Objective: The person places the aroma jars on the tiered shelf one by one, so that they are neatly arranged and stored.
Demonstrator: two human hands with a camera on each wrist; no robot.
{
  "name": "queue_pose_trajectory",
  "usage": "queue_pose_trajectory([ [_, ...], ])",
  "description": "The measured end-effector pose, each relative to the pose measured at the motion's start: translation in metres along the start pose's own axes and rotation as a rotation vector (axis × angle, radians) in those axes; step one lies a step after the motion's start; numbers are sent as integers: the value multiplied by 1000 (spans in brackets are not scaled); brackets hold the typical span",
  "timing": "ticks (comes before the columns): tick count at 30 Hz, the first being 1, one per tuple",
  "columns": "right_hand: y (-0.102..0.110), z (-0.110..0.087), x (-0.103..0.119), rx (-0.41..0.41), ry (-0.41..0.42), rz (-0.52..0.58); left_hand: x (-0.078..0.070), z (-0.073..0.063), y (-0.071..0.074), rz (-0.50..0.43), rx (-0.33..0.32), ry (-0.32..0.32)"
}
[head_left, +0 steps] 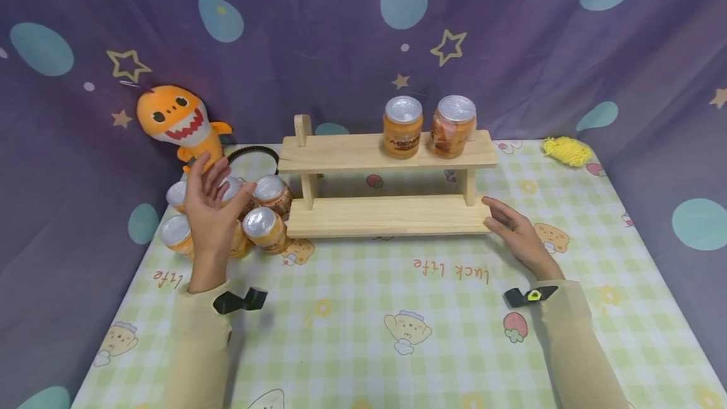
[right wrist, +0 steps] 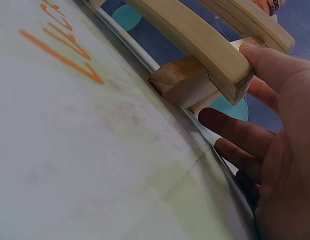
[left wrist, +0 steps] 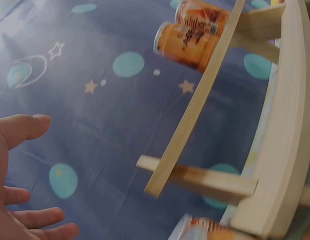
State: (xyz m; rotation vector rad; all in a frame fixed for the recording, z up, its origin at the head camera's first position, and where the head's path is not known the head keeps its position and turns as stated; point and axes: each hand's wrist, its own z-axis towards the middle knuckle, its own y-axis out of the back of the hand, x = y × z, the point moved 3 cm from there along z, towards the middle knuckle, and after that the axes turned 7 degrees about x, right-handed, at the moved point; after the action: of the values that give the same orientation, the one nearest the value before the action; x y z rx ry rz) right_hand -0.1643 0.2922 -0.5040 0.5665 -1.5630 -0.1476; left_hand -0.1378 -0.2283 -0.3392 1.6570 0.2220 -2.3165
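Shelf (head_left: 386, 214), seemingly being stocked, is pinched by right hand (head_left: 518, 235); cans (head_left: 264, 231) left of it must presumably be grasped by spread left hand (head_left: 211, 216).

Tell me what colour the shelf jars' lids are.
The lids are silver, clearest in the head view.

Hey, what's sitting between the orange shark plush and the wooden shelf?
The head view shows a black, ridged band between the shark plush and the wooden shelf.
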Motion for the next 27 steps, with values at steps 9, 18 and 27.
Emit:
queue_pose_trajectory([
  [9,-1,0,-1,-1,13,6,2,-4,40,-27,-136,6],
  [18,-1,0,-1,9,10,-11,15,-6,81,20,-281,52],
  [27,0,-1,3,3,5,-9,33,-13,112,-8,-378,147],
])
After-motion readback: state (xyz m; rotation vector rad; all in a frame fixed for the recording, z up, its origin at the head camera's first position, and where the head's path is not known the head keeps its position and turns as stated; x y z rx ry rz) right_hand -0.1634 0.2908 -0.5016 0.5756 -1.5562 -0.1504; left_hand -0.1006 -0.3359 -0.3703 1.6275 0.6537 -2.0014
